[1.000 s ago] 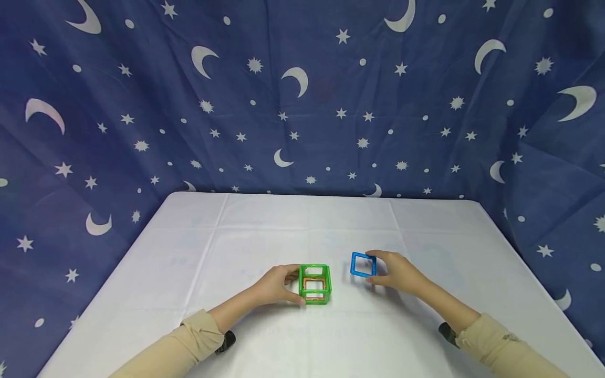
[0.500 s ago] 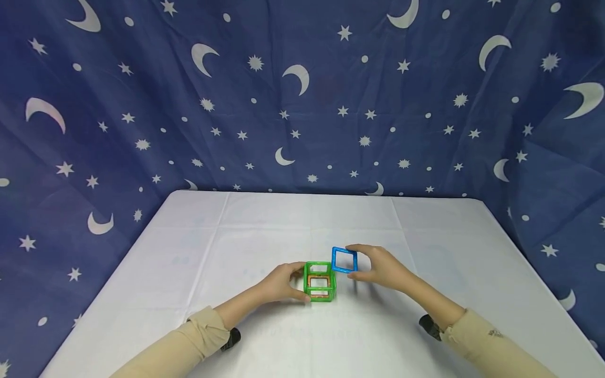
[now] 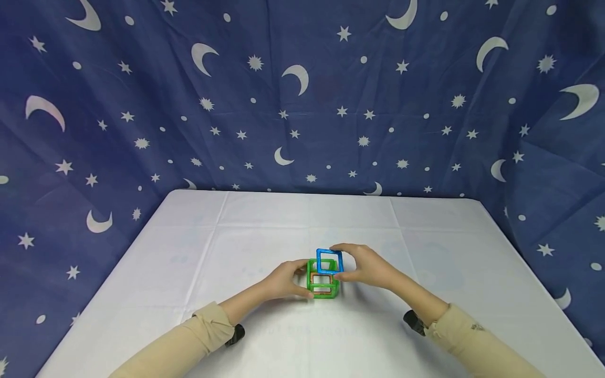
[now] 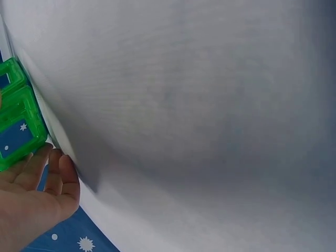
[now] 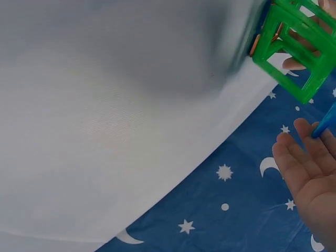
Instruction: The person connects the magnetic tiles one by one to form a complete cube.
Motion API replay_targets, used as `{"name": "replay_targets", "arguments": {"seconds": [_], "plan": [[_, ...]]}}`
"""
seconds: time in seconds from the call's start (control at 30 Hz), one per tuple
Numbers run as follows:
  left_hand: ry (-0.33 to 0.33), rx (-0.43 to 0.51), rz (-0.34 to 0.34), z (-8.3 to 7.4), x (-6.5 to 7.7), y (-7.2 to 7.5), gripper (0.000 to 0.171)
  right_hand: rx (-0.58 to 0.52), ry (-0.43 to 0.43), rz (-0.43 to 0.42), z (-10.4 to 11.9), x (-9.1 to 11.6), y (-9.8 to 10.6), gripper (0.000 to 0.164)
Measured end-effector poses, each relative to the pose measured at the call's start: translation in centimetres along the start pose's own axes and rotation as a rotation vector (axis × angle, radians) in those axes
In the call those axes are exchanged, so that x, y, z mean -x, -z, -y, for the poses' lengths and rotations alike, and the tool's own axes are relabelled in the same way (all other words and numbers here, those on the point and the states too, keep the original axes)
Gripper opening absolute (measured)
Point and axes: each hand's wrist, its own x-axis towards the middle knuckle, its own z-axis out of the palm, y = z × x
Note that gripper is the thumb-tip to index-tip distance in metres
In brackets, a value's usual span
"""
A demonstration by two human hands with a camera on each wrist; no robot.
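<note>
In the head view, a cube of green square magnetic tiles (image 3: 309, 283) sits on the table, with an orange tile (image 3: 322, 274) visible low inside it. My left hand (image 3: 282, 282) grips its left side between thumb and fingers. A blue square magnetic tile (image 3: 319, 261), an open frame, is pinched by its right edge in my right hand (image 3: 371, 266). It is held over the cube's upper part, tilted; whether they touch cannot be told. The right wrist view shows the blue tile (image 5: 326, 121) at my fingers, apart from the green cube (image 5: 281, 79).
A white cloth covers the table (image 3: 264, 220). Behind and beside it hangs a dark blue curtain (image 3: 321, 94) with moons and stars. Dark wrist cameras sit under both beige sleeves (image 3: 472, 341).
My right hand has carried the blue tile leftward, from the right of the green cube to above it. The left hand and cube have shifted slightly right.
</note>
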Motion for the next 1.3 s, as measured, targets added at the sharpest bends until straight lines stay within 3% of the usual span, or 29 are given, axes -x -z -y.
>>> {"name": "replay_targets", "arguments": {"seconds": [0.5,1.1,1.2,1.3], "plan": [[-0.018,-0.003,0.015,-0.1,-0.3,-0.1,0.073,0.014,0.014,0.075,0.7,-0.9,-0.4,0.059],[-0.045,-0.027,0.0,-0.2,-0.4,-0.1,0.074,0.065,0.014,0.105,0.8,-1.0,-0.6,0.062],[-0.001,-0.062,-0.003,-0.6,-0.3,-0.1,0.081,0.063,0.01,0.112,0.9,-0.9,-0.5,0.065],[0.111,-0.068,0.006,-1.1,0.2,0.0,0.092,0.03,-0.001,0.094,0.6,-0.5,-0.4,0.07]]}}
